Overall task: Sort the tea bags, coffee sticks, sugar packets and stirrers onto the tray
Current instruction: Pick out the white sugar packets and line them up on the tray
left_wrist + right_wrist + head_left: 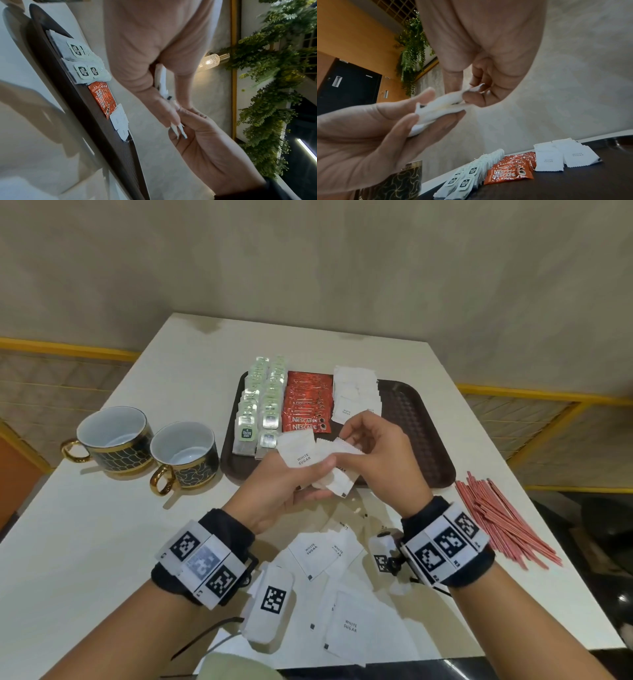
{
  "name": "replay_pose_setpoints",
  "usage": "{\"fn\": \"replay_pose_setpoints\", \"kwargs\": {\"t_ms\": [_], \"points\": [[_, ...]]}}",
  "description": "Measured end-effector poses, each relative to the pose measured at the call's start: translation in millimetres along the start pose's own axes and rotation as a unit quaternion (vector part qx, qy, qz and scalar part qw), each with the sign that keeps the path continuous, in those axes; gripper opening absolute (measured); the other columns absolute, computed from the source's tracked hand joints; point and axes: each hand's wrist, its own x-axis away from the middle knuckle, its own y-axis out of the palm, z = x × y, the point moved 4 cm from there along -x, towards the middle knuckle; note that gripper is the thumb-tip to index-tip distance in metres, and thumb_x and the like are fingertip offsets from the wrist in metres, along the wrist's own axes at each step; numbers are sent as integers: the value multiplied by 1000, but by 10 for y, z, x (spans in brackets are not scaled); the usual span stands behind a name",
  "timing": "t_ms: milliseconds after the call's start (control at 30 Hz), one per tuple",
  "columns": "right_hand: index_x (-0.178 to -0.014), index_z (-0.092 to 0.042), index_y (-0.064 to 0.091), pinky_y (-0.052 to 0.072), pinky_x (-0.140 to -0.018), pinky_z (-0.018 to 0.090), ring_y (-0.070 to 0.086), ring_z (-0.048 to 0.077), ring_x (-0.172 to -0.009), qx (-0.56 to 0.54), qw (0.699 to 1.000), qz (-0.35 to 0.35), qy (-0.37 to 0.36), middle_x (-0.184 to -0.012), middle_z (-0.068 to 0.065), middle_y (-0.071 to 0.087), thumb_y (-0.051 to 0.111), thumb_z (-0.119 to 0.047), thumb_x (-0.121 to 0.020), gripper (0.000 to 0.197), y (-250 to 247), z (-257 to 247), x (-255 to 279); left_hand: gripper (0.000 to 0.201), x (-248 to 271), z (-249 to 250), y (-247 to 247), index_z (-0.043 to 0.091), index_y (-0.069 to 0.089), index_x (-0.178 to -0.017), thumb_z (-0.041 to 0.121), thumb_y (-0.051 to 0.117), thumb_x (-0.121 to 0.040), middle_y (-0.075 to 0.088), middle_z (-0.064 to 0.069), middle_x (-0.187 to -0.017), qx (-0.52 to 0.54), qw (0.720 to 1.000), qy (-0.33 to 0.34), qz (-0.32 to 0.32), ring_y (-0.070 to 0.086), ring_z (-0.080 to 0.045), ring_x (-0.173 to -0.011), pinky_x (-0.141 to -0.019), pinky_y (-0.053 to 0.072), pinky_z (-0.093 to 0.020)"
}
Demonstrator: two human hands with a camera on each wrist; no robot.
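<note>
Above the tray's (424,419) near edge, the left hand (274,494) grips "WHITE SUGAR" packets (301,455) while the right hand (380,453) pinches one. "NESCAFE" sticks (308,405) sit on the tray; tea-bag (248,422) lettering is unreadable.

Both hands pinching sugar packets (440,106)

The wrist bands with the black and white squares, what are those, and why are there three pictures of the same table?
No machine here: a person wears a camera on the head and one on each wrist, on marked bands. The head view looks down; the wrist views look along each hand. The left hand holds a small stack of sugar packets and the right hand pinches one of them. On the tray lie rows of tea bags, coffee sticks and sugar. More sugar packets, red stirrers and two cups sit on the table.
</note>
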Motion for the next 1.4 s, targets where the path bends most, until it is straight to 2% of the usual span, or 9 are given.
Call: {"fn": "replay_pose_setpoints", "kwargs": {"t_ms": [167,400,567,733,933,1067,1167,1267,1400], "points": [[-95,-14,61,47,-66,19,50,7,-70,-44,997,28,48,-84,-1,57,86,-17,-69,36,-44,139,16,42,-31,-42,16,15,64,-116,-8,68,-81,71,-11,-114,-12,1000,1,12,70,-28,-103,-64,60,-24],[-94,3,64,58,-68,30,69,19,-77,-140,978,-79,130,-95,20,70,71,0,-83,14,-173,286,-70,31,-97,-31,36,15,64,-116,21,67,-85,73,-7,-111,19,999,-14,43,71,-26,-99,-73,61,-30],[-97,3,65,55,-56,18,67,13,-73,-26,986,-2,167,-94,9,70,67,-1,-87,11,-662,676,-546,22,-153,36,-89,8,64,-100,24,49,-100,74,-12,-108,22,994,-4,111,71,-22,-100,-76,61,-30],[-79,-15,67,50,-56,28,62,24,-78,105,974,-4,201,-89,13,66,68,-2,-85,14,-920,1206,-1247,22,-144,2,-122,5,62,-105,22,49,-100,74,-12,-105,3,989,-6,148,72,-23,-98,-76,60,-32],[-89,-9,68,59,-69,40,65,28,-79,228,956,-70,171,-85,11,64,69,-4,-83,8,-770,1369,-1804,22,-145,-12,-170,6,64,-107,22,52,-98,75,-9,-101,-18,982,-9,189,73,-23,-95,-72,61,-31],[-76,-7,69,58,-80,48,63,31,-79,298,936,-105,155,-76,6,61,72,-3,-78,6,-706,1465,-1947,23,-161,7,-210,7,64,-107,23,52,-98,76,-8,-100,-22,977,1,212,73,-22,-94,-73,61,-31],[-97,-6,71,55,-87,45,65,32,-92,294,940,-103,141,-91,6,61,76,-2,-76,22,-681,1481,-1991,23,-179,-15,-212,7,65,-107,24,51,-98,76,-8,-100,-24,975,-4,221,73,-21,-95,-71,61,-30],[-91,-7,68,58,-79,41,67,31,-84,260,954,-76,129,-90,10,62,80,0,-72,23,-772,1381,-2004,23,-185,-39,-213,8,65,-107,24,52,-97,76,-8,-100,-21,973,-10,228,73,-21,-94,-71,61,-30],[-82,-3,64,46,-43,13,60,3,-46,175,971,-96,133,-72,9,58,75,3,-77,14,-877,1181,-1976,22,-170,-45,-222,8,65,-105,24,52,-98,76,-8,-98,-22,970,-6,242,73,-20,-93,-71,61,-29]]}}
